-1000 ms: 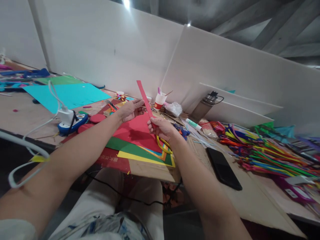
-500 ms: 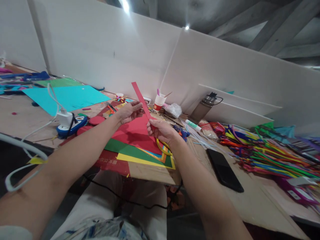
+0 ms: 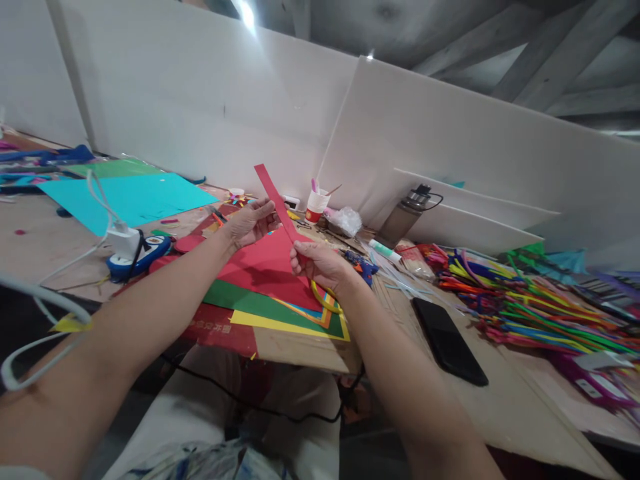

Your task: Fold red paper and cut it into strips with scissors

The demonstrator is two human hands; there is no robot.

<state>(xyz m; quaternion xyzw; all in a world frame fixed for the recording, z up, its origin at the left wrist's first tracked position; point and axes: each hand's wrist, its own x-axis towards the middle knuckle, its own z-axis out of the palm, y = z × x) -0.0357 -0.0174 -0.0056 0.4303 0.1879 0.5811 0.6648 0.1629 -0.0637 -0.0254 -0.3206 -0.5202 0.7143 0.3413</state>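
A long red paper strip point(image 3: 277, 198) slants up and away above the stacked sheets. My right hand point(image 3: 320, 263) is closed on its lower end, thumb on top. My left hand point(image 3: 253, 223) pinches the strip's left edge partway up, the other fingers loosely curled. Just below my right hand shows a yellow loop point(image 3: 325, 299); whether the hand also holds it I cannot tell. Beneath both hands lie a red sheet point(image 3: 260, 267), a green sheet point(image 3: 240, 300) and a yellow sheet point(image 3: 270, 325), with blue and orange edges showing between.
To the right are a black phone point(image 3: 447, 340), a glue stick point(image 3: 385, 251), a grey bottle point(image 3: 404, 217) and a heap of coloured pipe cleaners point(image 3: 525, 303). Paper cups point(image 3: 317, 205) stand at the back. A blue power strip point(image 3: 140, 257) with white cables and a turquoise sheet point(image 3: 135, 200) lie left.
The view has shifted slightly. Both hands and the red strip sit a little further left in view, the grip on the strip much the same.
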